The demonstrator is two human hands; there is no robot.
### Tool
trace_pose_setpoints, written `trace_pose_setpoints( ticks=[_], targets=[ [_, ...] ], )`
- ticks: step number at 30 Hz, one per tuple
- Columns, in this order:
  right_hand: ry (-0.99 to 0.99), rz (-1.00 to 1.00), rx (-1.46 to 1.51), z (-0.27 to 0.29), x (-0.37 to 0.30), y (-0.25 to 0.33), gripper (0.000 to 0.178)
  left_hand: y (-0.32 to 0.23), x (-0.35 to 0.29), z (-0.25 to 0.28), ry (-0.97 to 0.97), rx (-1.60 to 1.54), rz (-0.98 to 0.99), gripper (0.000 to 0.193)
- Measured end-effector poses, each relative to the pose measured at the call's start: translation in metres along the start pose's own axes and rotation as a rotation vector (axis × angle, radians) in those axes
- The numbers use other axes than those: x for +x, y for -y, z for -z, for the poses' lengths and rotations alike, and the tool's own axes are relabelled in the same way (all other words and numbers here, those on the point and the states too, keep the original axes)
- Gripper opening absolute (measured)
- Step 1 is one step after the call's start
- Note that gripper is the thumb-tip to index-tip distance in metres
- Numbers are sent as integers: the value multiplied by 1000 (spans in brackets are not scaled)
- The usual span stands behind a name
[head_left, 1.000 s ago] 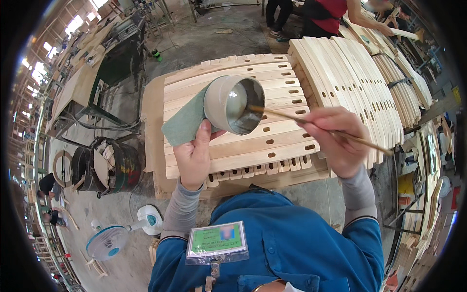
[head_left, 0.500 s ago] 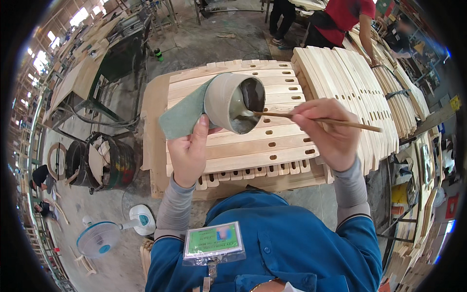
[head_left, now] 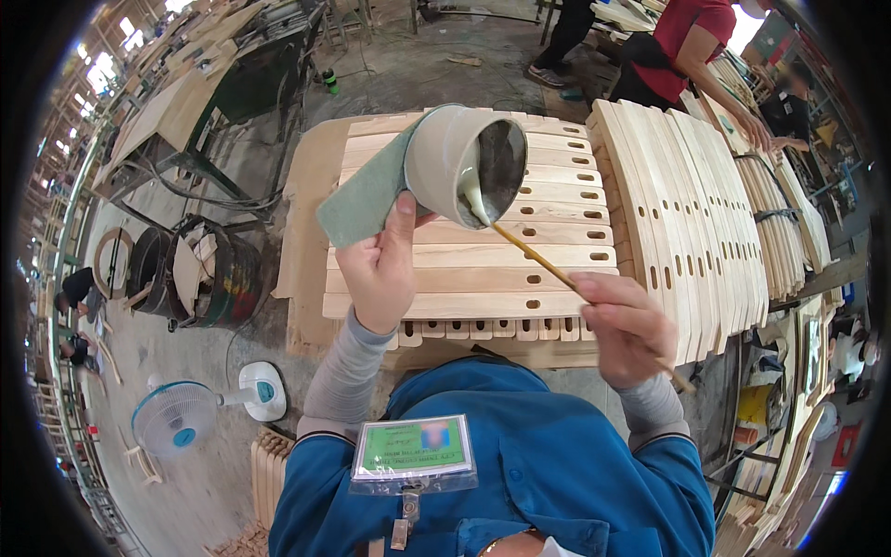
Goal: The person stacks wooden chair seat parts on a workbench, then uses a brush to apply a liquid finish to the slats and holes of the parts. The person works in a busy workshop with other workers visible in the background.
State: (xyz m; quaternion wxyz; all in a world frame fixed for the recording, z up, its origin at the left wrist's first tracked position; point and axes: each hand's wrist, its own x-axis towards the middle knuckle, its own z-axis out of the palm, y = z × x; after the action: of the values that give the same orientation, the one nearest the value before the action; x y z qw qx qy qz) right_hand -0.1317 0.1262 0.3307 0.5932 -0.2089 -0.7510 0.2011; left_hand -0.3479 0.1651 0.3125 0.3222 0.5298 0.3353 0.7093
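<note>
Left hand (head_left: 379, 274) is clenching a tilted glue pot (head_left: 459, 167), probably light, rigid, slippery; right hand (head_left: 624, 327) is pinching a thin brush (head_left: 534, 255) mid-handle above the slotted wooden slats (head_left: 464, 278).

Left hand (head_left: 379, 269) raised; right hand (head_left: 624, 327) clenched

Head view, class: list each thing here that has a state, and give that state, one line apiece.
Left hand: gripping the cup, with the cloth.
Right hand: closed on the brush stick.
Cup: tilted, pale liquid inside.
Brush stick: tip dipped in the cup.
Green cloth: draped behind the cup.
Wooden slats: lying flat, side by side.
</note>
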Motion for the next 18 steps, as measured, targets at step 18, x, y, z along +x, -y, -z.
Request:
trace_pose_setpoints(
  ticks=[18],
  targets=[
    [-266,-212,365,7,13,-42,17,5,33,-6,82,-123,-13,27]
  ],
)
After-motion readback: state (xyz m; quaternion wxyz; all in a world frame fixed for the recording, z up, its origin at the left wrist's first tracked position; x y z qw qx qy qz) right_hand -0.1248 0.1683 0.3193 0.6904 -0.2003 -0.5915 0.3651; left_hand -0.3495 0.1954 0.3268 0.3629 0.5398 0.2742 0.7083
